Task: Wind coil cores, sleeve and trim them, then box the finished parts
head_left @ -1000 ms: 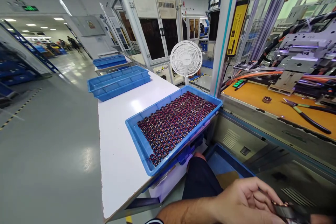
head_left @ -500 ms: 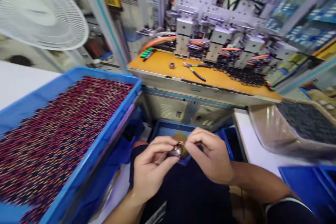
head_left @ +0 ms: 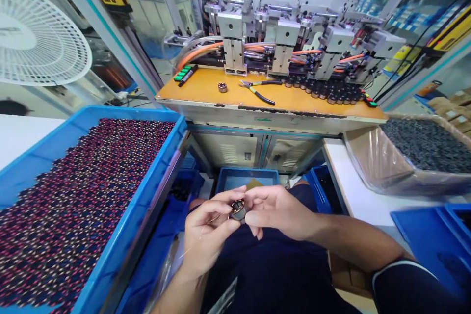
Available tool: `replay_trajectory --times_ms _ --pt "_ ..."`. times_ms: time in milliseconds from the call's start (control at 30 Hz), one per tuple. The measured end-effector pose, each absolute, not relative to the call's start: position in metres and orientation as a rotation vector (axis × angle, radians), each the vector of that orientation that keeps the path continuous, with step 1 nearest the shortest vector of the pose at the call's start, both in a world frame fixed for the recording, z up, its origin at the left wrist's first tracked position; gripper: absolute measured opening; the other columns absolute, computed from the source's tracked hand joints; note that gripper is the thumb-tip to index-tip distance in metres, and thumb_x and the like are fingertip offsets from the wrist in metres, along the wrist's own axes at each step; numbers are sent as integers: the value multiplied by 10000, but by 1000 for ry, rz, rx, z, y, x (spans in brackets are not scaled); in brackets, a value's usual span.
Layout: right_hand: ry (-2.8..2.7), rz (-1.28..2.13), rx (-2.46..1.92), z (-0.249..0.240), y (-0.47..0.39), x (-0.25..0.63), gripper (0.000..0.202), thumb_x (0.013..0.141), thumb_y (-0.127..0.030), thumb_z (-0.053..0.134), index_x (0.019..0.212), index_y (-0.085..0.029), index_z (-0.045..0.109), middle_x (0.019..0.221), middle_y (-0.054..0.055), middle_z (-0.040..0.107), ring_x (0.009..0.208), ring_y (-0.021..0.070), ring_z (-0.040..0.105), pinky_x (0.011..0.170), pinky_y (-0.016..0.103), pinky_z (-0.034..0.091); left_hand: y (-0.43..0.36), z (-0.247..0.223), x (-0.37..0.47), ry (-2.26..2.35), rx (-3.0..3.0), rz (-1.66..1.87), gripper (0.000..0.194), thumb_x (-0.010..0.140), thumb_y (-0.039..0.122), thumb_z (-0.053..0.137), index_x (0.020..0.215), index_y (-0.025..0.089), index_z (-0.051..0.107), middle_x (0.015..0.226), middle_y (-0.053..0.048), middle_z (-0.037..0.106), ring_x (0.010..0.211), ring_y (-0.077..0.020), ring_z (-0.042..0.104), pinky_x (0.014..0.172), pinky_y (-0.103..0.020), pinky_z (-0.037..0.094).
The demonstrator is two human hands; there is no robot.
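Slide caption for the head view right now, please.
Left hand and right hand hold a small round part together, facing an orange worktop that bears pliers.

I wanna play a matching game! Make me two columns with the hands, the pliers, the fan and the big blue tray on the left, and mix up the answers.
Things:
1. Left hand and right hand
2. Pliers
3. Fan
4. Big blue tray

Matches:
A. White, with a round grille
B. Filled with many small red-and-dark parts
C. Holding a small round part together
D. Lying on the orange bench top

Right pairs: 1-C, 2-D, 3-A, 4-B
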State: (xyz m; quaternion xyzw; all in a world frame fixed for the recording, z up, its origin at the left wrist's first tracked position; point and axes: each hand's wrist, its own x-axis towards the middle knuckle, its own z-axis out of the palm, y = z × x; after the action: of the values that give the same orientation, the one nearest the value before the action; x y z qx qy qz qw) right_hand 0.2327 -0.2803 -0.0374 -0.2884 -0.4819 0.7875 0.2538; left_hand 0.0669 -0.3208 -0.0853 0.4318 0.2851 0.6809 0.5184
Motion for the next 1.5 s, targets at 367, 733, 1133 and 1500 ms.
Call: replay_trajectory --times_ms 367,733,1133,1500 --pt "-1899 42 -598 -65 -263 241 174 862 -173 650 1033 -166 619 833 46 689 733 136 655 679 246 557 -317 -100 77 1401 1104 1859 177 797 193 778 970 228 765 929 -26 783 849 -162 742 796 -277 599" --pt "-2023 -203 -378 -79 -261 249 175 859 -102 635 1033 -112 614 831 81 673 752 172 636 663 307 568 -326 -73 81 1332 1784 1565 402 803 138 766 1180 253 688 1075 -17 764 908 -162 724 826 -269 600" --pt "-1858 774 -538 -49 -277 250 49 898 -115 649 902 -152 681 806 40 632 713 103 603 638 232 515 -328 -71 75 1177 1651 1491 383 807 47 731 1128 256 713 1164 -31 744 1016 -153 715 794 -220 608" --pt "-1776 926 -900 -43 -267 283 180 911 -143 618 733 -158 639 718 13 622 660 102 594 591 224 487 -324 -70 66 1156 1576 1549 332 808 24 710 1055 246 725 1123 -40 742 1021 -163 713 796 -238 616"
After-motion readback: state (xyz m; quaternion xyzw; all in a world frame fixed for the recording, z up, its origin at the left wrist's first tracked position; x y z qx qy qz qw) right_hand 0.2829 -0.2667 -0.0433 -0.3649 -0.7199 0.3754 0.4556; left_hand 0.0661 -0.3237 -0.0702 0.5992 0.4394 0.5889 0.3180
